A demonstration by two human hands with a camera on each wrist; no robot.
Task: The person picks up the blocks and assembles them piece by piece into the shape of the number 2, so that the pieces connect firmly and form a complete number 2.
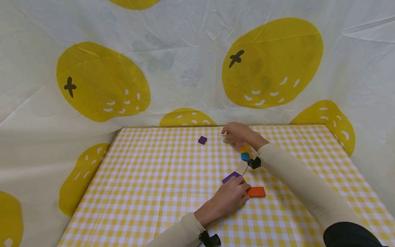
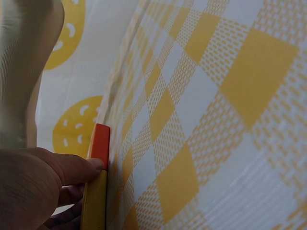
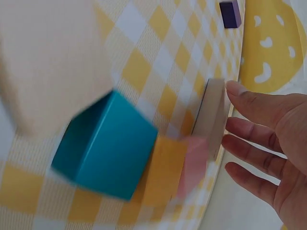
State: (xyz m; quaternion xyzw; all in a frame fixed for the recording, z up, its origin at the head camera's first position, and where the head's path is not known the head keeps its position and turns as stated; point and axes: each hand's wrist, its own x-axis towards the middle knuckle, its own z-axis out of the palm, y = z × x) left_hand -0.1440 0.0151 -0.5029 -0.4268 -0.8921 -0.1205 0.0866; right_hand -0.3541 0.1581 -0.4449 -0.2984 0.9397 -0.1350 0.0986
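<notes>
My left hand [image 1: 232,195] is low over the near end of a curved row of blocks. Its thumb and fingers pinch a yellow block [image 2: 95,201], mostly hidden by the hand in the head view, end to end with a red-orange block [image 1: 256,192]. Just beyond the knuckles lies a purple block [image 1: 230,176]. My right hand [image 1: 239,132] is at the row's far end, fingers loosely spread beside a pale wooden block [image 3: 210,115]; the thumb tip is right at its upper end. A pink block [image 3: 193,165] stands close to that one.
Between the hands the row includes an orange block [image 1: 244,149], a blue block [image 1: 245,157] and a flat pale block [image 1: 241,168]. A small purple block [image 1: 202,140] lies apart, to the left. The checked tablecloth [image 1: 148,178] ends at a patterned hanging sheet [image 1: 185,79].
</notes>
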